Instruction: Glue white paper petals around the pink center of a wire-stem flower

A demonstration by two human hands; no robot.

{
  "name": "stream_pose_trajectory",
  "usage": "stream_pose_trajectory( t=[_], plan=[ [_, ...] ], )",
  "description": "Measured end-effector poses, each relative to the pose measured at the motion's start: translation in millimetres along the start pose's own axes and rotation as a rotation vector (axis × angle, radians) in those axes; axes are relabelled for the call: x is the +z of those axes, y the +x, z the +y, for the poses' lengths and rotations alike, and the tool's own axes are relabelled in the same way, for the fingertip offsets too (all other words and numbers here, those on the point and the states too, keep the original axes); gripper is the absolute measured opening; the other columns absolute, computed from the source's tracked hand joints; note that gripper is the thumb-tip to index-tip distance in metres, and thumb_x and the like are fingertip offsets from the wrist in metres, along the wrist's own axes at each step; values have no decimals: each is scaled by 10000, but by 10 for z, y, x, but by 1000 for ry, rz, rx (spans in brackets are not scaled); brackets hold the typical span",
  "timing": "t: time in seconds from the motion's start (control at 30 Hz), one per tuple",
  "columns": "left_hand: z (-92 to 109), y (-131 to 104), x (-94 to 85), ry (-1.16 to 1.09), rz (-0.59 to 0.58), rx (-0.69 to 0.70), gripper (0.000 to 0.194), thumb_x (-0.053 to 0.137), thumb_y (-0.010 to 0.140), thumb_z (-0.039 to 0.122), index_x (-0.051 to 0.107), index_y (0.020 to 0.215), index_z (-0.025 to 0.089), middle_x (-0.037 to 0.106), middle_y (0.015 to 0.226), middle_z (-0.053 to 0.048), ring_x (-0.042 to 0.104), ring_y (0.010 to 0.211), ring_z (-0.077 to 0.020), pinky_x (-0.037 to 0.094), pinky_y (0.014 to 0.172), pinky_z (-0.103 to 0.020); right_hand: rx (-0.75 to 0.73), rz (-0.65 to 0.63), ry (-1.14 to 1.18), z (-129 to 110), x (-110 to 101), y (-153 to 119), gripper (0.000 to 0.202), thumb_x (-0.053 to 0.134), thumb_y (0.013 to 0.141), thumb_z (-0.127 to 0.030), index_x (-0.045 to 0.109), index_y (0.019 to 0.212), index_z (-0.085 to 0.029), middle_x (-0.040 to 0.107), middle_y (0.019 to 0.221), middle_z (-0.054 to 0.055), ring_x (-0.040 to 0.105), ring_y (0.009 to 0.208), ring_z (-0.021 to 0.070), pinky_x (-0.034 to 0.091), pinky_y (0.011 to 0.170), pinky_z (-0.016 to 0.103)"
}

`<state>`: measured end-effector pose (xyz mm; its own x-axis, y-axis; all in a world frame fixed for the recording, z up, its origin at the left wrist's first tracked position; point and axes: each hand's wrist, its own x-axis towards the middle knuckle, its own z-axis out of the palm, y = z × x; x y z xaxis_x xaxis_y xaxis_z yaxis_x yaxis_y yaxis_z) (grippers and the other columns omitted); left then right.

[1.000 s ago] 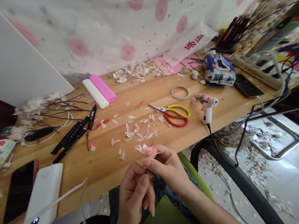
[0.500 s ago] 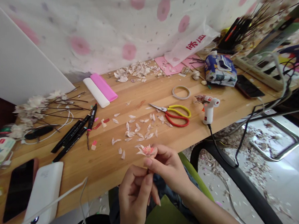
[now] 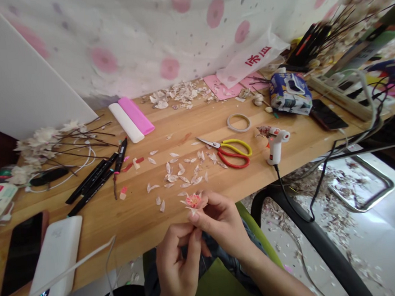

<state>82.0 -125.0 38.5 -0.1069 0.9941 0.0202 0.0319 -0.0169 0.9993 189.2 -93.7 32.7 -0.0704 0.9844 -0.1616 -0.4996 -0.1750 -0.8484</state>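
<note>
A small flower with a pink centre and pale petals (image 3: pixel 193 200) is held over the table's front edge. My right hand (image 3: pixel 221 220) pinches its petals between thumb and forefinger. Below it, my left hand (image 3: pixel 181 257) has thumb and forefinger closed at the flower's underside, probably on its stem, which the fingers mostly hide. Loose pale petals (image 3: pixel 181 169) lie scattered on the wood just beyond the hands. Scissors with red and yellow handles (image 3: pixel 233 154) rest to their right, and a white glue gun (image 3: pixel 276 147) stands farther right.
Black markers (image 3: pixel 94 180), a phone (image 3: pixel 24 252) and a white power bank (image 3: pixel 56 261) lie at the left. A tape roll (image 3: pixel 238 123) and a blue wipes pack (image 3: pixel 290 92) are farther back. Cables cross the front left and the right edge.
The flower has tilted, so its pink centre and front petals show more. The left hand's fingers have closed up slightly beneath it. The objects on the table have stayed put.
</note>
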Motion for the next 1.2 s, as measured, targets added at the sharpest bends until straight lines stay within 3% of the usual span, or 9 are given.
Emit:
stream_pose_trajectory(
  t=[0.23, 0.37, 0.63, 0.97, 1.2],
  plan=[
    [9, -3, 34, -21, -10, -40, 213, 722, 908, 408, 705, 777, 241, 637, 501, 74, 554, 426, -102, 441, 518, -226, -12, -27, 86, -45, -5, 13, 388, 830, 801, -424, 541, 671, -200, 588, 645, -61, 536, 349, 52, 396, 280, 147],
    [4, -1, 29, -39, -19, -72, 225, 717, 910, 417, 693, 789, 229, 631, 491, 68, 531, 410, -103, 417, 488, -229, 79, -67, 124, -65, -4, 36, 435, 828, 776, -502, 508, 685, -223, 565, 584, -75, 526, 339, 78, 383, 268, 170],
    [41, -1, -4, -178, -60, -281, 336, 734, 870, 529, 690, 802, 203, 598, 445, 50, 487, 381, -80, 307, 428, -194, -31, -14, -23, -84, -22, 96, 385, 891, 707, -433, 596, 644, -194, 516, 580, -66, 449, 540, 64, 395, 528, 190],
    [36, 13, 8, -208, -76, -243, 316, 756, 863, 508, 679, 786, 212, 599, 460, 67, 529, 403, -71, 341, 452, -197, 31, 15, 35, -59, -15, 75, 427, 881, 706, -474, 582, 609, -186, 591, 588, -33, 477, 529, 71, 393, 518, 192],
    [7, 2, 2, -232, -78, -288, 365, 738, 858, 553, 681, 806, 197, 587, 443, 55, 483, 391, -65, 306, 438, -179, -20, 24, -75, -67, -15, 103, 443, 893, 699, -449, 557, 583, -184, 526, 567, -55, 435, 534, 64, 379, 533, 191]
  ],
)
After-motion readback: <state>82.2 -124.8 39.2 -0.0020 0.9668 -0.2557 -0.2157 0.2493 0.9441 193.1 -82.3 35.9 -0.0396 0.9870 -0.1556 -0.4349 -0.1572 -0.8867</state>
